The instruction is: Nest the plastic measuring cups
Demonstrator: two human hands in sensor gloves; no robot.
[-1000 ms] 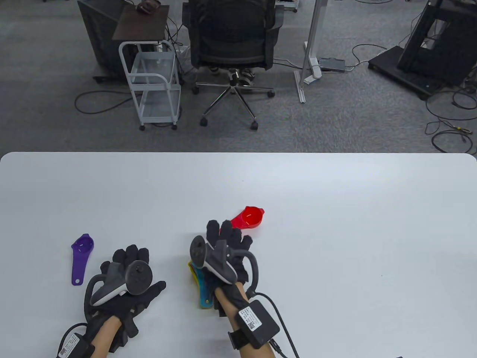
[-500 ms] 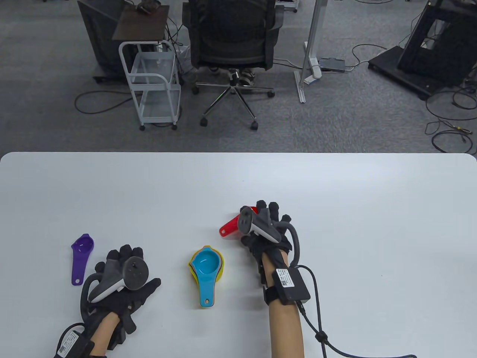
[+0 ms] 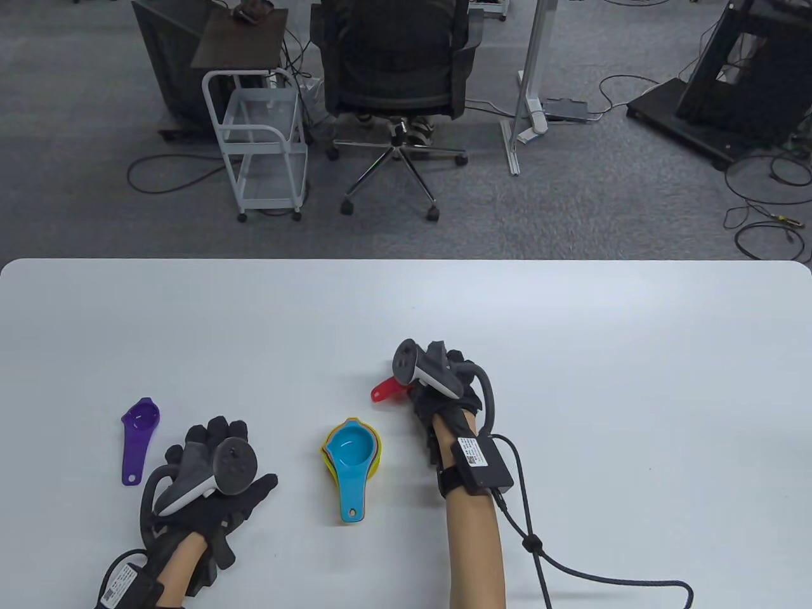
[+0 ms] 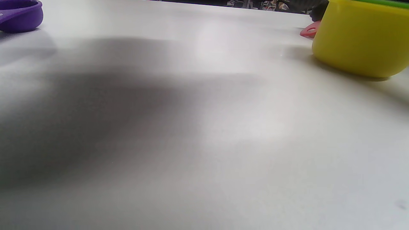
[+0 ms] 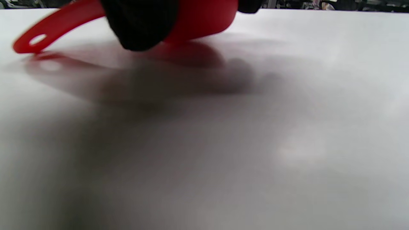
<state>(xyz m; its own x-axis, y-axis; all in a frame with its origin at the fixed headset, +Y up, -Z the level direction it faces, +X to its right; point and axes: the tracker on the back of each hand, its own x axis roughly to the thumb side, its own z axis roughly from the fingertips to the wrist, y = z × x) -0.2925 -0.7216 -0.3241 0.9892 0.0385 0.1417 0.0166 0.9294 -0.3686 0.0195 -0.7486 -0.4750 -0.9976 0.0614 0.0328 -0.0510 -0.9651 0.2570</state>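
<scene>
A red measuring cup [image 3: 387, 390] is under my right hand [image 3: 438, 377], which grips its bowl from above; only the handle shows in the table view. In the right wrist view my fingers [image 5: 140, 25] wrap the red cup [image 5: 201, 19], which hangs just above its shadow on the table. A nested stack with a blue cup [image 3: 351, 450] on top and a yellow one [image 4: 361, 38] outermost stands in front of me. A purple cup [image 3: 141, 425] lies at the left. My left hand [image 3: 209, 472] rests flat on the table between the purple cup and the stack, holding nothing.
The white table [image 3: 571, 330] ends at its far edge, with an office chair [image 3: 396, 63] and a white trolley [image 3: 263, 139] on the floor beyond. My right wrist's cable [image 3: 571, 571] trails over the table at the front right.
My right hand left the stack, moved to the back right onto the red cup and closed around it. The cup's handle has shifted slightly. My left hand has barely moved.
</scene>
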